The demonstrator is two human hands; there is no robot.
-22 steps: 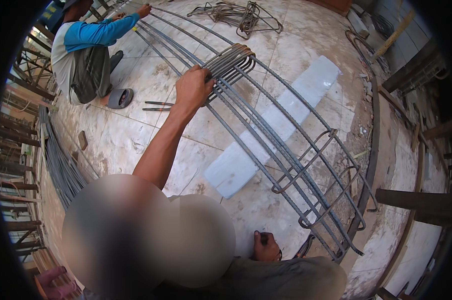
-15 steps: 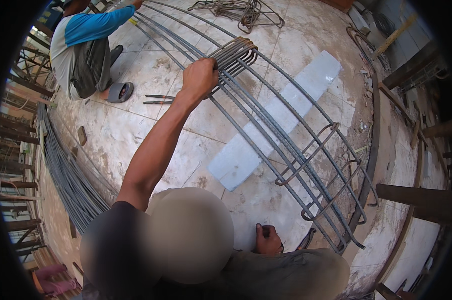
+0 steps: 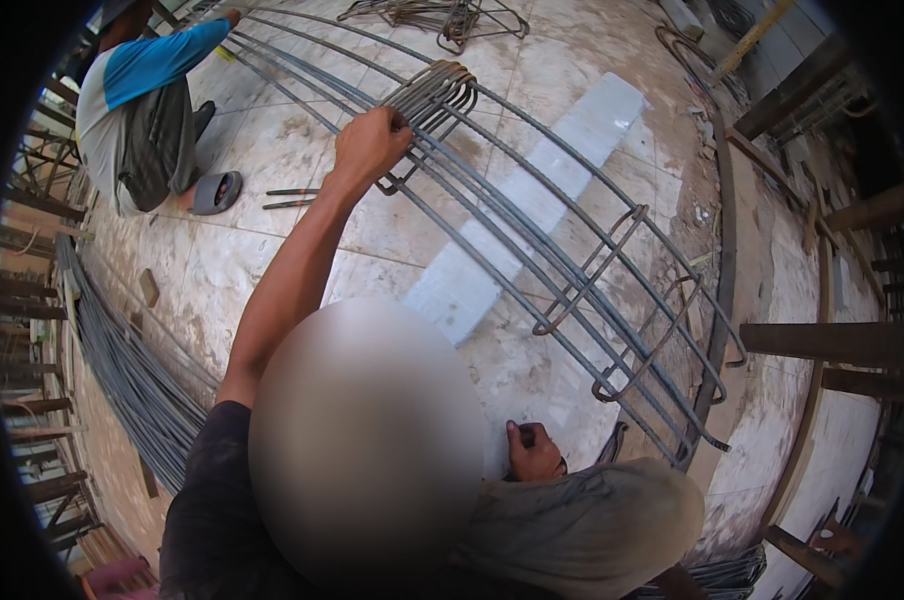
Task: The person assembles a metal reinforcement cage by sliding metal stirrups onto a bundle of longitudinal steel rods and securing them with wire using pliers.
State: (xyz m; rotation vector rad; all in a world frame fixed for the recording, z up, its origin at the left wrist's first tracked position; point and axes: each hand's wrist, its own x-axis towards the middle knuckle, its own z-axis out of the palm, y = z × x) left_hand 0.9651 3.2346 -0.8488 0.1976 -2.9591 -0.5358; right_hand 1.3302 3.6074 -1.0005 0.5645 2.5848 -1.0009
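Note:
My left hand [image 3: 370,148] reaches far out and is closed on a bundle of bent steel stirrups [image 3: 437,95] threaded on several long, curved-looking rebars [image 3: 492,215] that lie across the tiled floor. Two more stirrups [image 3: 592,270] sit spaced apart further along the bars, toward the near end. My right hand [image 3: 532,452] is low, beside my grey-clad knee [image 3: 592,520], with its fingers closed around a small dark tool. A blurred area hides the middle of the lower view.
A crouching person in a blue and white shirt [image 3: 142,110] holds the bars' far end; a sandal [image 3: 217,190] lies nearby. A white slab [image 3: 602,110] lies under the bars. Loose rebar [image 3: 122,370] is stacked at left, spare stirrups [image 3: 442,15] at top, wooden posts [image 3: 822,340] at right.
My left hand has slid the stirrup bundle a little farther along the bars. My right hand has stayed by my knee.

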